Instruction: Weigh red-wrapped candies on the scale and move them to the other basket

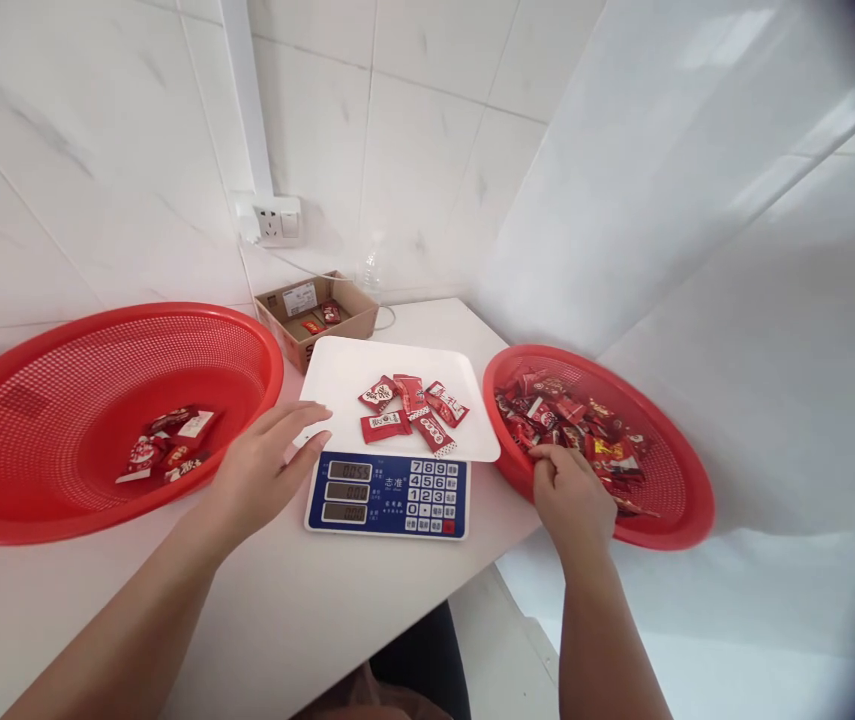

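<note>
My left hand [273, 462] is open, fingers stretched out at the left edge of the scale's white pan [337, 400]. Several red-wrapped candies [410, 392] lie in a loose cluster on that pan. Below it, the blue scale panel [389, 495] shows lit digits on its displays. At the near left rim of the right red basket [678, 480], my right hand [573, 495] is curled with its fingertips drawn together beside the candies [577, 420] heaped inside. What those fingertips hold, if anything, is hidden.
Another red basket [97, 335] on the left holds a few wrapped candies [168, 445]. Behind the scale stand a cardboard box [356, 325] with a few candies in it and a clear plastic bottle [371, 270]. A wall socket [269, 220] has a cable plugged in.
</note>
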Motion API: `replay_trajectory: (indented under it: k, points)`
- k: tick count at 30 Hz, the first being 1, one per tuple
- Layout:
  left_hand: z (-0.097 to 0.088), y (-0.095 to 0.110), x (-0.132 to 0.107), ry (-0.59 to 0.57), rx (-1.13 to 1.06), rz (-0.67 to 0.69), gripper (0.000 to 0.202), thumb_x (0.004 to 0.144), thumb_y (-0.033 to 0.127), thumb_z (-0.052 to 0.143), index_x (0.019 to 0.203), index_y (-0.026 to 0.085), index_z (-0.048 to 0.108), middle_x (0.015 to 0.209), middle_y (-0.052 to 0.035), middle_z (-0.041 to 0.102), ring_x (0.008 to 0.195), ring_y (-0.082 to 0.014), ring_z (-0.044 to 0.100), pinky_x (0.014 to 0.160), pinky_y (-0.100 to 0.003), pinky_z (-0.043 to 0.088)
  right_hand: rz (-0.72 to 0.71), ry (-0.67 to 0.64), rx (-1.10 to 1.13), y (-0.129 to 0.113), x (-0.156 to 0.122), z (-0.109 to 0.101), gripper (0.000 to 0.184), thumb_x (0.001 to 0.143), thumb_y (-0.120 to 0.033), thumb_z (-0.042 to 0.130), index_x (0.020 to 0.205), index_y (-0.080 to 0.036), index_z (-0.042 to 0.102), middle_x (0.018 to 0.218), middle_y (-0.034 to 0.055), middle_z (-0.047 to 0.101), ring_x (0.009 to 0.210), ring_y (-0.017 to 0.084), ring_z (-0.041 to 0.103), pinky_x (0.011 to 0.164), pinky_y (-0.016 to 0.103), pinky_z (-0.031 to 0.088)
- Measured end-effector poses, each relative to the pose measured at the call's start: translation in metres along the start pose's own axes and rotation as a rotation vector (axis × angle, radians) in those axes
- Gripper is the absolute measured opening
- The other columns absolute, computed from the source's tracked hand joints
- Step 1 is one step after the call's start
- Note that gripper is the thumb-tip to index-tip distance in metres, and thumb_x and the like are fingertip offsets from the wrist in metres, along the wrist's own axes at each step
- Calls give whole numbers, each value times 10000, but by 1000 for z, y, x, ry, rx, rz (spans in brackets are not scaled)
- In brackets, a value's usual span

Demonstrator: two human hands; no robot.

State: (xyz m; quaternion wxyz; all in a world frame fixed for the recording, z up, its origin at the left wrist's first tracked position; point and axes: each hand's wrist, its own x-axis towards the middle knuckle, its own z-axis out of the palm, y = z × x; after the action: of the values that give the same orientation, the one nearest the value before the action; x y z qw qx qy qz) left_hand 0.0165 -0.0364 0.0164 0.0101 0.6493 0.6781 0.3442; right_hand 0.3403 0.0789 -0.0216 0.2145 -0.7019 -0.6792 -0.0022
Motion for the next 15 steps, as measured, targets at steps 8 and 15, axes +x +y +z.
replay_trajectory:
  k: [8, 15]
  points:
    - [-48, -30, -38, 16, 203, -280, 341, 900, 492, 436, 1161, 308, 556, 1254, -3, 610, 1199, -265, 539, 939, -389, 493, 2, -26, -23, 1, 1, 0, 298, 876, -212, 410, 974, -236, 691, 1079, 49, 648, 737, 170, 526, 543, 289, 263]
    - [-75, -50, -28, -59, 363, -410, 404, 893, 544, 343, 1132, 292, 551, 1204, -14, 612, 1098, -229, 573, 769, -303, 496, -29, -1, -24, 1, 0, -1, 281, 882, -201, 422, 966, -221, 689, 1044, 40, 652, 716, 146, 512, 537, 272, 256]
